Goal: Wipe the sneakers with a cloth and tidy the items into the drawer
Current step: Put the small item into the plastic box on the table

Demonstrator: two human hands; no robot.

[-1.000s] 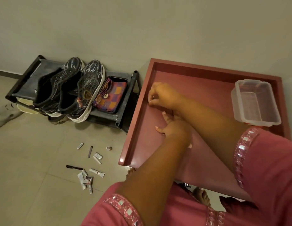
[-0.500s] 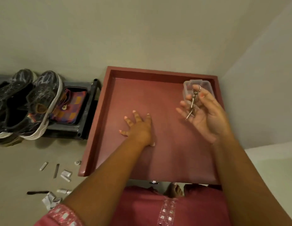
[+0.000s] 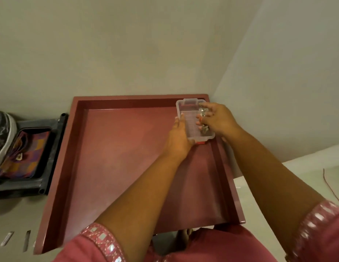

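The open maroon drawer (image 3: 112,167) fills the middle of the head view. A small clear plastic box (image 3: 189,114) sits in its far right corner. My left hand (image 3: 179,138) grips the box's near left side. My right hand (image 3: 215,118) holds a bunch of keys (image 3: 202,120) over the box, partly inside it. At the far left edge a black sneaker (image 3: 4,133) with a white sole stands on a dark shoe rack (image 3: 51,161).
A multicoloured checked cloth or pouch (image 3: 25,157) lies in a tray on the rack. Small items (image 3: 15,241) lie on the tiled floor at the lower left. Walls meet in a corner behind the drawer. A thin cord (image 3: 331,186) lies at the right.
The view swung right. My left hand left the drawer floor and took hold of the clear box. My right hand carried the keys from mid-air down into the box.
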